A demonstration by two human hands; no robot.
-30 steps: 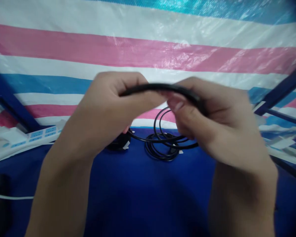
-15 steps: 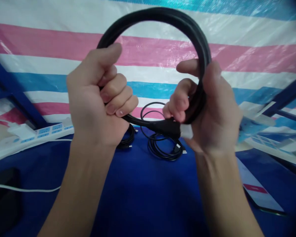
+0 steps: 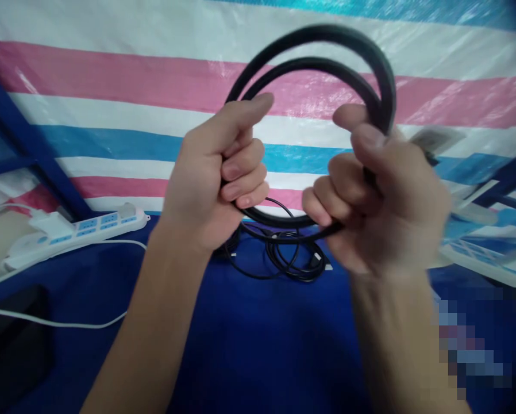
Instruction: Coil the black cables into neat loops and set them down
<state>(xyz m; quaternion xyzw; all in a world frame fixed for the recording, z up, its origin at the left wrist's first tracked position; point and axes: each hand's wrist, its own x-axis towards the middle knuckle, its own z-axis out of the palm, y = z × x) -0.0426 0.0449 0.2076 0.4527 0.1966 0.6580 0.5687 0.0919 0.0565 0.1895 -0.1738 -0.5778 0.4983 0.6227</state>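
A thick black cable [image 3: 322, 33] is looped into a ring and held up above the blue table, between both hands. My left hand [image 3: 223, 167] is wrapped round the ring's left side, thumb pointing up. On the ring's right side, my right hand [image 3: 370, 190] grips the cable between thumb and curled fingers. The loops stand apart at the top. A blurred light piece [image 3: 439, 139] shows behind my right hand. Coiled thin black cables [image 3: 299, 273] lie on the table behind and below the ring.
A white power strip [image 3: 89, 230] with a plug lies at the left, and a white cord [image 3: 68, 325] curves before it. A black object [image 3: 16, 339] sits at the lower left. Behind the blue table [image 3: 266, 345] hangs a striped sheet [image 3: 133, 75]. Another white strip [image 3: 477, 259] is at the right.
Both hands and the ring have shifted right in view. The ring's loops have spread apart at the top. The connector below the ring no longer shows there; my right hand's fingers are more curled.
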